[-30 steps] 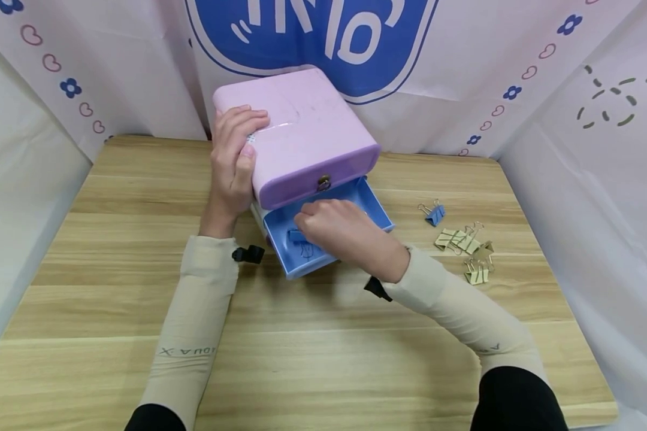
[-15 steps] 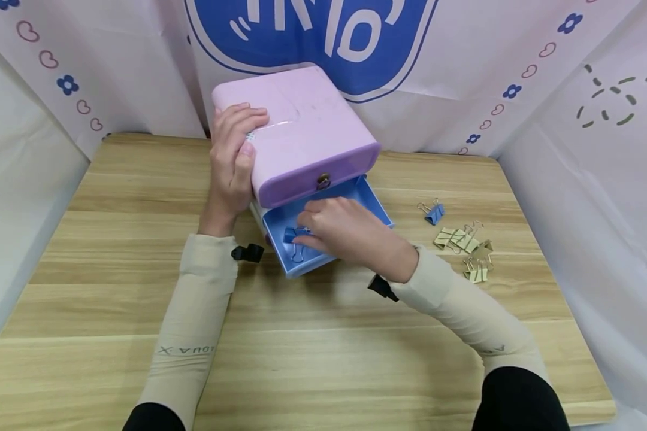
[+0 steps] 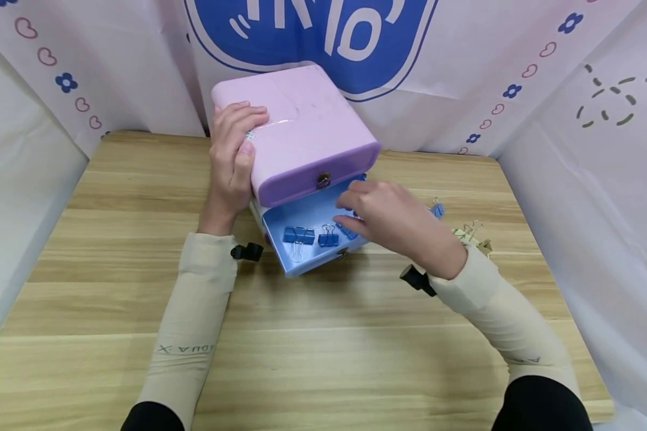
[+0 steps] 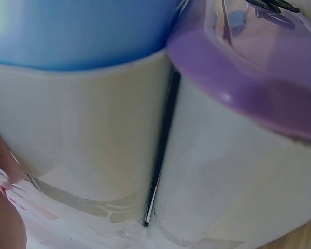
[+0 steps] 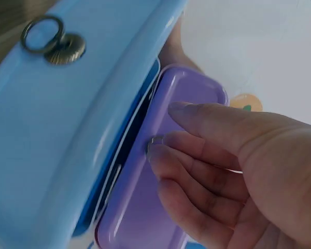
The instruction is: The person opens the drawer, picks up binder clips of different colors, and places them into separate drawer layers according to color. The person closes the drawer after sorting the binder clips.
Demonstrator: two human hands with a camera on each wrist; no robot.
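My left hand (image 3: 233,152) rests on the left side of a pink drawer box (image 3: 302,114), its fingers lying over the top. The box has a closed purple drawer front (image 3: 296,185) with a ring pull. Below it, a blue drawer (image 3: 302,215) is pulled out. Inside lie a blue binder clip (image 3: 299,235), a smaller one (image 3: 328,239) and another partly behind my right fingertips. My right hand (image 3: 393,218) is over the drawer's right end, thumb and fingers apart. In the right wrist view, nothing shows between thumb and fingers of the right hand (image 5: 217,161).
On the wooden table (image 3: 302,347), right of the drawer, a blue binder clip (image 3: 437,209) and several pale yellow binder clips (image 3: 469,232) lie partly hidden by my right arm. A printed white cloth (image 3: 140,72) hangs behind the box.
My right hand has moved right across the drawer, away from the blue binder clips at its left, so more clips show. The left hand and the box have stayed in place.
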